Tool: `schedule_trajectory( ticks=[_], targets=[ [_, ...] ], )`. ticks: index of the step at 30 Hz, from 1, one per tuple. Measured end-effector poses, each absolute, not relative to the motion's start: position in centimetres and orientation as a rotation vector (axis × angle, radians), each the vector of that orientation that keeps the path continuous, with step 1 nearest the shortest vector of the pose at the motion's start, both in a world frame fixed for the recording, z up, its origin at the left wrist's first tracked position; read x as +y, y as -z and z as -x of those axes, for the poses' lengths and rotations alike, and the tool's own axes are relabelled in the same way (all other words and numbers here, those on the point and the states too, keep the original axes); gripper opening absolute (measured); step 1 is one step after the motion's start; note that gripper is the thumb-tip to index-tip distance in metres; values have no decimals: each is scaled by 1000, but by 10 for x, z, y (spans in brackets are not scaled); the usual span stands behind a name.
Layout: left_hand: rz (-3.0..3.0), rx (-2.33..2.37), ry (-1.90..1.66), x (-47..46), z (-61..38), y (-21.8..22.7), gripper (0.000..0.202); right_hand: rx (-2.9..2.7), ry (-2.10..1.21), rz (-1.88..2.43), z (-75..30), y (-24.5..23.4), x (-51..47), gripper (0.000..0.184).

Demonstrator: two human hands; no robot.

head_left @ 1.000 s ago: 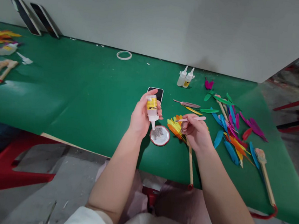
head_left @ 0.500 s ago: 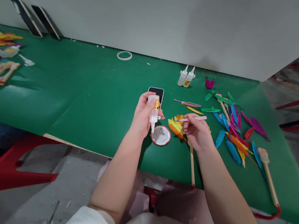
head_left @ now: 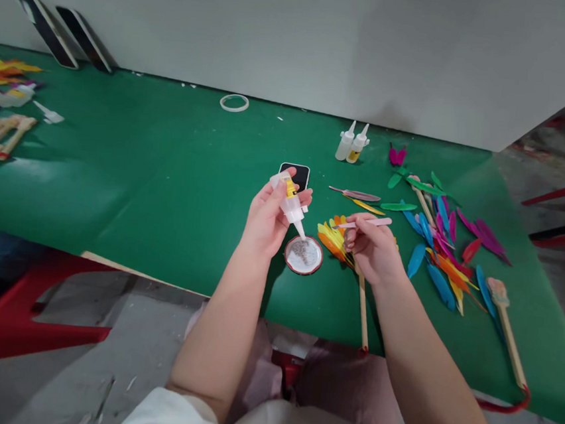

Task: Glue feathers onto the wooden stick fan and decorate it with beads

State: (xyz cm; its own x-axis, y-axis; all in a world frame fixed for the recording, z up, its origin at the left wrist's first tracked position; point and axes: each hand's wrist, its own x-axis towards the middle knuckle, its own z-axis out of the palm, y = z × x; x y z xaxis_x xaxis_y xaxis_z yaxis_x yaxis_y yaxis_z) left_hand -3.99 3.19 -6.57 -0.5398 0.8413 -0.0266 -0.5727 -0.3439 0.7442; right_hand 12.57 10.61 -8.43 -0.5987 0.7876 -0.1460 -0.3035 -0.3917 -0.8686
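My left hand (head_left: 266, 217) is closed around a glue bottle (head_left: 291, 201) with a yellow label, tipped nozzle-down. Its tip hangs over a round, red-rimmed lid (head_left: 302, 267) with grey smears inside. Between the fingers of my right hand (head_left: 373, 247) are pale pink tweezers (head_left: 368, 224), pointing left. Under that hand is a fan of yellow and orange feathers (head_left: 330, 239) on a wooden stick (head_left: 363, 310); whether the hand also touches the stick is hidden. Behind the bottle lies a phone (head_left: 302, 176), partly covered by my left hand.
Two glue bottles (head_left: 353, 145) stand near the wall. Loose coloured feathers (head_left: 443, 227) spread over the right side, beside another stick (head_left: 513, 337) with a red cord. A tape ring (head_left: 234, 103) lies at the back. Sticks (head_left: 0, 135) lie far left, and a red chair (head_left: 37, 322) stands below.
My left hand has tilted the glue bottle, so its nozzle has swung right and up, from the lid's left edge to over its upper part. My right hand is nearly still.
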Motion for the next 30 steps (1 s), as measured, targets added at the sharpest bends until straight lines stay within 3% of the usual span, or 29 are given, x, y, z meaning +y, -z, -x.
schedule_trajectory(
  ticks=[9, 23, 30],
  targets=[
    [-339, 901, -2091, 34, 43, 67, 34, -1102, -2033, 745, -125, 85, 106, 12],
    [-74, 513, -1949, 27, 46, 55, 26, -1077, -2055, 746, -125, 81, 103, 14],
    [-352, 580, -1856, 19, 39, 52, 31, -1197, -1944, 782, -126, 82, 102, 13]
  ],
)
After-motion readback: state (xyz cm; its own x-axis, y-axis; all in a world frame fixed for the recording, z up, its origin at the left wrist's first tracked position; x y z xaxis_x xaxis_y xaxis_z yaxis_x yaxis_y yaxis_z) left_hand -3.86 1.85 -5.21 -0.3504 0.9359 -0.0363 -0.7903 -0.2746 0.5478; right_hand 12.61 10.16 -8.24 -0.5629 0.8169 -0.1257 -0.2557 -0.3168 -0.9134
